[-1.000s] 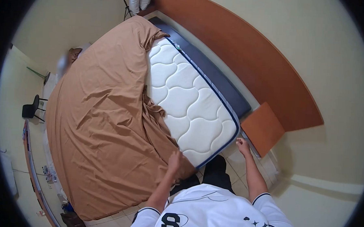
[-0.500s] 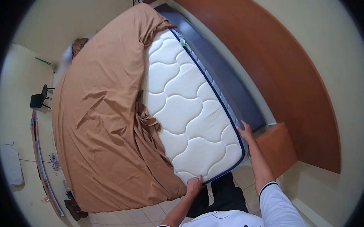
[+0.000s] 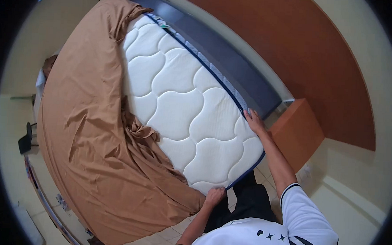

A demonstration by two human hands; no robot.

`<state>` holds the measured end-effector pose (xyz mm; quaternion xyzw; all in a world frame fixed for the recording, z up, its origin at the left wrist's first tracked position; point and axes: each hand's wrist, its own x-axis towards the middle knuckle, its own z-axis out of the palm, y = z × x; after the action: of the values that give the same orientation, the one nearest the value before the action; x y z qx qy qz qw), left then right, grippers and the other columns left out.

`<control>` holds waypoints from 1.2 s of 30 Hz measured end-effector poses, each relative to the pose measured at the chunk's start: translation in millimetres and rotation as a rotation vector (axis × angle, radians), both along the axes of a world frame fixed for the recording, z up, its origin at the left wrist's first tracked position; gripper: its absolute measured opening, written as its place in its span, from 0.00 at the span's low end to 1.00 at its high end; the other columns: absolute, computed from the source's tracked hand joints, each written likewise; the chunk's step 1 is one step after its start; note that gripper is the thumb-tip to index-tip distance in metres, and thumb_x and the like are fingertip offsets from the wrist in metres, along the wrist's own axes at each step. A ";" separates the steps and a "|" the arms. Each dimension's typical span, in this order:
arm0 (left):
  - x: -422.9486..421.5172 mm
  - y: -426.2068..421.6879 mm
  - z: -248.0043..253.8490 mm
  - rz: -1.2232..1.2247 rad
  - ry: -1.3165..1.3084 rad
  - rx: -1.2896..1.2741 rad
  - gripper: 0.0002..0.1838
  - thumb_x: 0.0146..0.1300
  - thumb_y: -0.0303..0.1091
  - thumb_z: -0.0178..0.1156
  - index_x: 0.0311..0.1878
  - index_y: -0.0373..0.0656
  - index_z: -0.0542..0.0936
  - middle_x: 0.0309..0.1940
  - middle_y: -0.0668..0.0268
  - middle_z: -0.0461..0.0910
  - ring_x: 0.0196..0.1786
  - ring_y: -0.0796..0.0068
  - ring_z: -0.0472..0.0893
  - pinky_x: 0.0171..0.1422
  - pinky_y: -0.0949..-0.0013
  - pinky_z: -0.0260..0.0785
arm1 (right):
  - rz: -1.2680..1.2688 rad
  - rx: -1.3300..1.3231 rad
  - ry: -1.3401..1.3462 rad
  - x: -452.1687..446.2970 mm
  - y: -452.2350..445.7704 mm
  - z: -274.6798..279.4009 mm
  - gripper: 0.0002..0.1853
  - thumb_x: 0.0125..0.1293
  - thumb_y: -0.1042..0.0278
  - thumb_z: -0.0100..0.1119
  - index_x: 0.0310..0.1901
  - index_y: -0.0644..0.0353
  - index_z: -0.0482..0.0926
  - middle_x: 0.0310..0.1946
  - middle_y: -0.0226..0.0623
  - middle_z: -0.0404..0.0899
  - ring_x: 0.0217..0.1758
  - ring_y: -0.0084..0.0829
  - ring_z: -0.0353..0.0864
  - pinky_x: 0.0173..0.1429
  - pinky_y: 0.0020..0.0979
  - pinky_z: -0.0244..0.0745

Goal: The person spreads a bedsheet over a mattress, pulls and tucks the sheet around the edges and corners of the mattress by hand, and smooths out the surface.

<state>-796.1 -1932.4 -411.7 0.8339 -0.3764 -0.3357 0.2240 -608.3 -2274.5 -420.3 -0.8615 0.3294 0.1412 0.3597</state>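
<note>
A white quilted mattress [image 3: 179, 108] with dark blue edging lies tilted across the view, off the grey bed base [image 3: 225, 62] along its right side. A wrinkled brown sheet [image 3: 86, 131] covers its left part and bunches up along the bare quilting. My left hand [image 3: 215, 196] is closed on the mattress's near edge, beside the sheet's corner. Farther right, my right hand [image 3: 253, 122] grips the mattress's side edge, its fingers over the blue piping and the thumb side partly hidden.
A curved brown headboard [image 3: 295, 52] runs along the wall at the right. An orange-brown bedside box [image 3: 298, 133] stands just right of my right forearm. At the far left are a black chair [image 3: 25, 139] and a long shelf [image 3: 48, 203].
My right hand has moved up from beside the corner onto the mattress's side edge. My left hand has gone from the sheet to the near edge. More of the grey base shows.
</note>
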 end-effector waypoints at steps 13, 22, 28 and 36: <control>52.9 4.0 48.0 0.238 0.195 0.104 0.11 0.59 0.41 0.55 0.36 0.44 0.72 0.31 0.54 0.78 0.34 0.51 0.78 0.37 0.51 0.68 | -0.058 0.153 -0.004 -1.2 -20.4 -27.8 0.39 0.64 0.34 0.38 0.62 0.63 0.62 0.59 0.53 0.66 0.62 0.50 0.64 0.65 0.40 0.59; 303.4 88.9 52.0 1.005 -0.804 0.159 0.22 0.56 0.35 0.59 0.53 0.38 0.68 0.50 0.47 0.68 0.55 0.49 0.67 0.56 0.55 0.62 | -0.026 -0.077 -0.339 -16.6 14.2 -18.9 0.30 0.67 0.47 0.45 0.65 0.57 0.60 0.62 0.50 0.62 0.66 0.46 0.59 0.67 0.40 0.53; 330.2 105.1 37.5 0.929 -0.484 0.318 0.10 0.56 0.28 0.54 0.41 0.38 0.76 0.48 0.54 0.76 0.51 0.59 0.74 0.55 0.60 0.64 | -0.036 -0.189 -0.627 -52.5 85.1 46.6 0.25 0.69 0.56 0.47 0.63 0.59 0.62 0.61 0.46 0.63 0.65 0.43 0.61 0.66 0.43 0.54; 131.5 -134.6 211.5 0.019 0.078 -0.793 0.06 0.50 0.27 0.56 0.33 0.39 0.75 0.33 0.55 0.74 0.39 0.52 0.73 0.45 0.58 0.65 | -0.491 1.092 -0.339 -61.2 88.6 95.3 0.31 0.70 0.41 0.34 0.62 0.60 0.63 0.60 0.39 0.65 0.63 0.35 0.64 0.64 0.36 0.59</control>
<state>-664.6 -2067.0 -200.2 0.6728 -0.4602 -0.1939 0.5459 -669.5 -2185.9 -325.0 -0.4627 0.3366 0.0636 0.8176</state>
